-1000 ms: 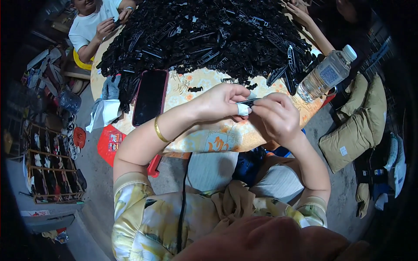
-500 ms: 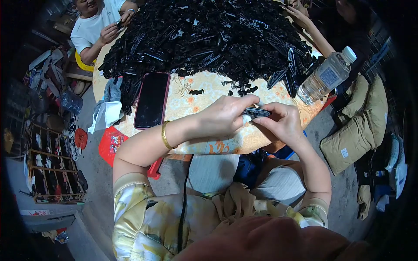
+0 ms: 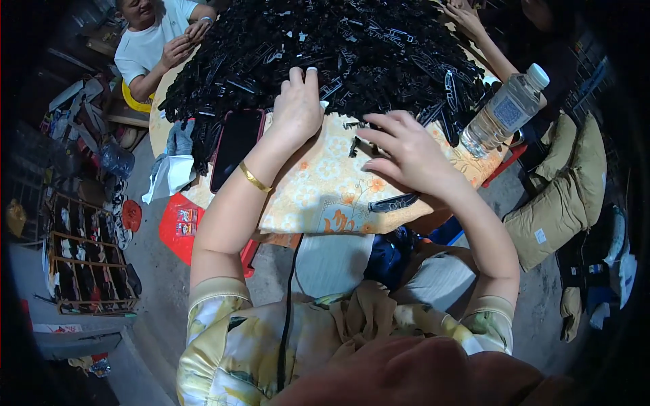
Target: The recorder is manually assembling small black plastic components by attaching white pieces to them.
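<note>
Left hand (image 3: pixel 298 114) over the black heap (image 3: pixel 257 51), right hand (image 3: pixel 409 152) beside it.
The black oval piece (image 3: pixel 394 203) lay unheld on the flowered cloth (image 3: pixel 305 196), seemingly light, stiff, slick, best pinched by its long sides; right fingers hung parted, left grip I couldn't tell.

We see black plastic in the heap of parts (image 3: pixel 379 61), matt with glossy glints, and a smooth sheen on the long black piece (image 3: pixel 393 203). The bracelet (image 3: pixel 255 177) looks like polished metal, the bottle (image 3: pixel 500 118) clear shiny plastic, the phone screen (image 3: pixel 234 149) smooth glass. To us, the tan bundles (image 3: pixel 552 223) seem matt, creased cloth.
</note>
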`<action>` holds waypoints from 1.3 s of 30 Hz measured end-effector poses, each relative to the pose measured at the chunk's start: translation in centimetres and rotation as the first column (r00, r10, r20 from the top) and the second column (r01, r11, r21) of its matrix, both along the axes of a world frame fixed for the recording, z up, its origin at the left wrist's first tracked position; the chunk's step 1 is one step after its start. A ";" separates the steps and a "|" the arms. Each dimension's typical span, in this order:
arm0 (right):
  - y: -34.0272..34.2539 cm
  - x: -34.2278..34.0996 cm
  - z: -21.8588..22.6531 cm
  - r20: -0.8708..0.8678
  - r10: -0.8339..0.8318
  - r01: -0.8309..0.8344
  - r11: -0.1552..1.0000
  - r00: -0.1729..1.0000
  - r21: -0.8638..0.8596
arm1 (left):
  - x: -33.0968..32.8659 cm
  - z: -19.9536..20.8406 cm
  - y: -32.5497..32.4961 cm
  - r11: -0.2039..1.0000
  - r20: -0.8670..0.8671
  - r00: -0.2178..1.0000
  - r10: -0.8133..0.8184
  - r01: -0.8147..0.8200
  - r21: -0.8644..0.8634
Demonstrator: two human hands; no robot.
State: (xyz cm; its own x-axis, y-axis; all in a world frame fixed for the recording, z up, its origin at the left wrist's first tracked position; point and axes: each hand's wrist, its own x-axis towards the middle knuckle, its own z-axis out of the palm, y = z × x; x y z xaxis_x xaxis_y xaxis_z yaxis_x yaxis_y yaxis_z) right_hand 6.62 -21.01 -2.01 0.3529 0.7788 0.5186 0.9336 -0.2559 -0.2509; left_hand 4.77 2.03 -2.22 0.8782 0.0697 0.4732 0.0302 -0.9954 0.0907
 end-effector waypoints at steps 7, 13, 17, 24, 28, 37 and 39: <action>0.4 1.3 -2.3 0.092 0.033 -0.029 0.999 0.995 -0.042 | -0.4 0.8 -0.3 0.998 -0.068 0.996 0.066 -0.067 -0.012; -2.2 0.6 -2.9 0.018 0.009 -0.010 0.998 1.000 0.055 | -0.7 0.3 -0.9 0.999 -0.097 0.994 -0.043 0.041 -0.024; -2.5 0.5 -3.0 0.073 -0.025 0.015 0.992 0.997 0.129 | -1.1 0.0 -1.5 0.987 -0.065 0.994 -0.087 0.077 -0.140; -2.3 0.0 -3.4 0.073 -0.083 0.072 0.987 0.994 0.142 | -2.5 0.6 -3.0 0.962 -0.076 0.980 -0.183 0.163 -0.218; -1.3 -0.2 -2.8 0.121 -0.048 0.034 0.992 0.991 0.119 | -2.4 0.3 -3.8 0.945 -0.008 0.974 -0.225 0.217 -0.244; -2.3 -1.3 -1.2 -0.351 0.200 -0.156 0.976 0.915 0.150 | -2.3 0.4 -3.0 0.890 0.060 0.947 -0.315 0.316 -0.328; -2.1 -2.1 -1.6 -0.462 0.198 -0.176 0.980 0.864 0.091 | -2.3 0.7 -3.0 0.886 0.103 0.950 -0.296 0.313 -0.341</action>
State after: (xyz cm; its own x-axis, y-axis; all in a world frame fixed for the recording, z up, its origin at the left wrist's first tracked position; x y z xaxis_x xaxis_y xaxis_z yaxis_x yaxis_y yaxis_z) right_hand 4.55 -23.07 -3.66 0.4125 0.8345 0.3654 0.7337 -0.0666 -0.6762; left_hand 2.50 -0.97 -1.57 0.8605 -0.0292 0.5085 -0.2817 -0.8591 0.4274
